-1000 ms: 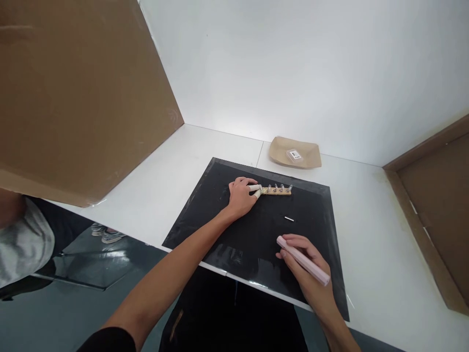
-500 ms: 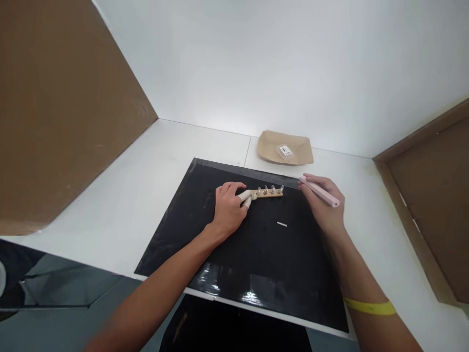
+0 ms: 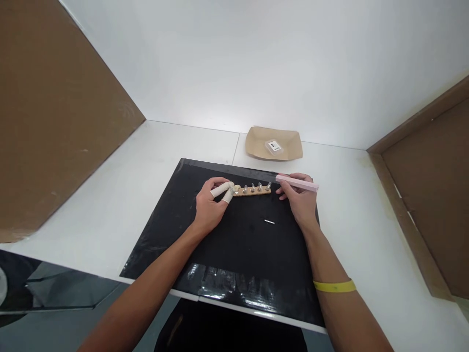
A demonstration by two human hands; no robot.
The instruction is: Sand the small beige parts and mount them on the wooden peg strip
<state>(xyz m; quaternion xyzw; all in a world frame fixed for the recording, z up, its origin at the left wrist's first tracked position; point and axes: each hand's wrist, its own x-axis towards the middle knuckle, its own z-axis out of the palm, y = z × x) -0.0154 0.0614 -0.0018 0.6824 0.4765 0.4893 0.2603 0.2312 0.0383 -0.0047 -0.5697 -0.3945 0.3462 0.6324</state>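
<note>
On the black mat lies a narrow wooden strip point(image 3: 257, 190), with several small clear, curved pieces standing up from it on what look like metal bases. My left hand point(image 3: 211, 205), white covers on its thumb and index finger, pinches the strip's left end. A pale, small piece point(image 3: 237, 188) shows right by those fingertips. My right hand point(image 3: 302, 200) holds a long, pale pink bar-shaped tool point(image 3: 298, 183), its left end close to the strip's right end but apart from it. A short, thin metal rod point(image 3: 269, 222) lies on the mat below the strip.
The black mat point(image 3: 234, 249) covers the front of the white table point(image 3: 124, 195). Behind it sits a brown paper tray point(image 3: 252, 146) with a small clear labelled box point(image 3: 274, 146) inside. Brown panels stand at left point(image 3: 66, 122) and right point(image 3: 432, 171); a white wall is behind.
My right hand has brought the pink tool left, nearer the strip, and turned it flatter. The view has shifted slightly. My left hand keeps its grip on the strip's end.
</note>
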